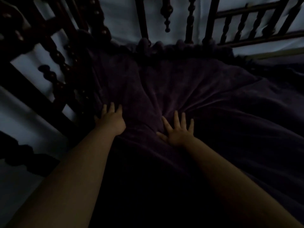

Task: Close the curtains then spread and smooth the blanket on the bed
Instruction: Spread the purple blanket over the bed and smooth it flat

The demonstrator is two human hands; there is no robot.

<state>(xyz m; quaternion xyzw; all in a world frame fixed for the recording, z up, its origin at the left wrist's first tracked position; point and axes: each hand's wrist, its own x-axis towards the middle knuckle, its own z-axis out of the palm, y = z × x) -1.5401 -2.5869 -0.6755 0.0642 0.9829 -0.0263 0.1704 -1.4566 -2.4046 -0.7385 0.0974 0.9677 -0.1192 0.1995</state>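
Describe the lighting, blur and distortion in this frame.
Head view: very dim, bluish light; the dark purple blanket shows only faint folds; left hand and right hand are the brightest parts; wooden bed rails look soft and bowed by the wide lens; bottom centre is near black.

The dark plush fabric blanket [181, 83] lies across the bed, with the dark turned-wood bed frame [54, 51] standing along its left side and behind its far edge, and a pale wall [121, 17] behind the frame's spindles. The left hand [111, 120] rests flat on the blanket near its left edge, just beside the frame, and the right hand [178, 130] rests flat on the blanket to the right of it, the two apart. Folds in the blanket lie between and beyond the two hands.
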